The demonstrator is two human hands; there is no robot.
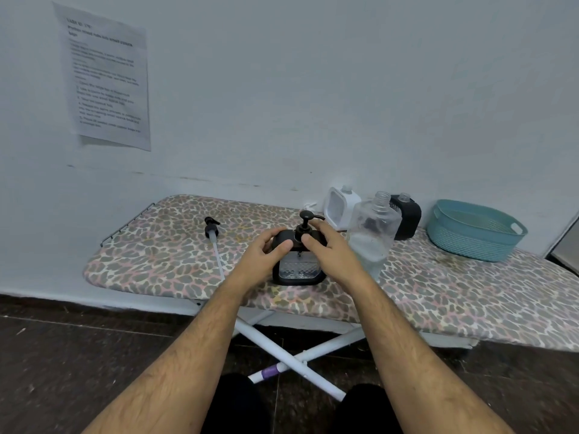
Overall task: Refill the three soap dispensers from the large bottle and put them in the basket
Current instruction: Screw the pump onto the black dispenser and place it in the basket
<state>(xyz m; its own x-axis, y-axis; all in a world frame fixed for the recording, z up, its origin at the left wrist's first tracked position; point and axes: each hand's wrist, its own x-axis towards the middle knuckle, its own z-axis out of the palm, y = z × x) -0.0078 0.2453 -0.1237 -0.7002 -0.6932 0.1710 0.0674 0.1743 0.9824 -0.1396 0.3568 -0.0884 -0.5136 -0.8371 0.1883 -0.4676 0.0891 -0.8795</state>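
Both hands on black dispenser (298, 261).
Left hand (266, 250) grips its body; right hand (326, 245) pinches pump collar.

Wall sheet (105, 78) — print too blurry to read

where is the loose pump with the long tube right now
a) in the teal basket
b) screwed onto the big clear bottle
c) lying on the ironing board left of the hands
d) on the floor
c: the loose pump lies flat on the ironing board, to the left of the left hand; the large bottle has an open neck, and no pump shows in the basket.
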